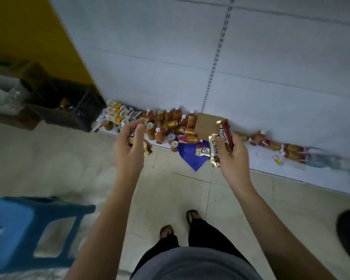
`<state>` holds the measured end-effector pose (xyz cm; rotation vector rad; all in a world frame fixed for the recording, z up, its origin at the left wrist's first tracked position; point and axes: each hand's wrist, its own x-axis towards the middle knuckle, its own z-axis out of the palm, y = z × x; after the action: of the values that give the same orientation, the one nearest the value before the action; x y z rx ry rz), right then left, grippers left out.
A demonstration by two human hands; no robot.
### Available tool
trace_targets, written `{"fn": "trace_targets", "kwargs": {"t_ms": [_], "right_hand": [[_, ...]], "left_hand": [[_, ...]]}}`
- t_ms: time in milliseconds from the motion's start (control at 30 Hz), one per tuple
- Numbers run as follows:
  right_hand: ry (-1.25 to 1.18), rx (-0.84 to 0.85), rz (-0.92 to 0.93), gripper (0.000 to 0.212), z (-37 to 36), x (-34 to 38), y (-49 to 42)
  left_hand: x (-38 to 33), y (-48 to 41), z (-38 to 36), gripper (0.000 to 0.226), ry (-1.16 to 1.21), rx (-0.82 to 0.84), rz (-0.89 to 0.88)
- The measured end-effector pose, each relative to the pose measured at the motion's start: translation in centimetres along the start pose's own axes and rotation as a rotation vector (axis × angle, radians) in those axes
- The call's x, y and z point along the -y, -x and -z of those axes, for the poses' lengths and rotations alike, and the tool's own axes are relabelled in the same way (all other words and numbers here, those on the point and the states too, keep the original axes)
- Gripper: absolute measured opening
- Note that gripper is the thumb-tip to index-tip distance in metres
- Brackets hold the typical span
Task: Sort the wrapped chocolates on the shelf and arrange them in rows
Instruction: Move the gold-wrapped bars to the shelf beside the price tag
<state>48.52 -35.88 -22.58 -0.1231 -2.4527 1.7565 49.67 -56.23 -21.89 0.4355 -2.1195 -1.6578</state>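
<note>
My left hand [130, 142] grips a gold-wrapped chocolate bar [147, 149], mostly hidden behind the fingers. My right hand [233, 156] holds two bars upright: a gold one [214, 151] and a red one [225, 134]. Both hands hover above the floor in front of the low white shelf [271, 160]. Another gold bar [202, 151] lies on a blue bag [190, 156] at the shelf's front edge. More wrapped chocolates [291, 151] lie in a loose line along the shelf to the right.
Several small orange bottles [170, 124] and a cardboard piece [205, 124] crowd the shelf's middle, with yellow packets [115, 112] at its left. A dark crate [69, 110] stands left of the shelf. A blue plastic stool [28, 231] is near my left leg.
</note>
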Motion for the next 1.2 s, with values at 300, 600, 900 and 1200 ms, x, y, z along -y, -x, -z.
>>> {"fn": "trace_targets", "kwargs": {"t_ms": [300, 600, 900, 1200], "right_hand": [[0.016, -0.422, 0.074, 0.012, 7.1, 3.1, -5.3], [0.034, -0.442, 0.357, 0.016, 12.7, 10.4, -17.4], [0.105, -0.312, 0.612, 0.020, 17.4, 15.3, -32.5], [0.309, -0.071, 0.596, 0.017, 18.6, 16.3, -45.9]], "left_hand": [[-9.7, -7.9, -10.1, 0.019, 0.147, 0.340, -0.322], [-20.0, -14.6, -19.2, 0.018, 0.222, 0.433, -0.608], [-26.6, -22.5, -26.7, 0.019, 0.036, 0.354, -0.773], [-28.1, -32.6, -32.1, 0.039, -0.418, 0.659, -0.654]]}}
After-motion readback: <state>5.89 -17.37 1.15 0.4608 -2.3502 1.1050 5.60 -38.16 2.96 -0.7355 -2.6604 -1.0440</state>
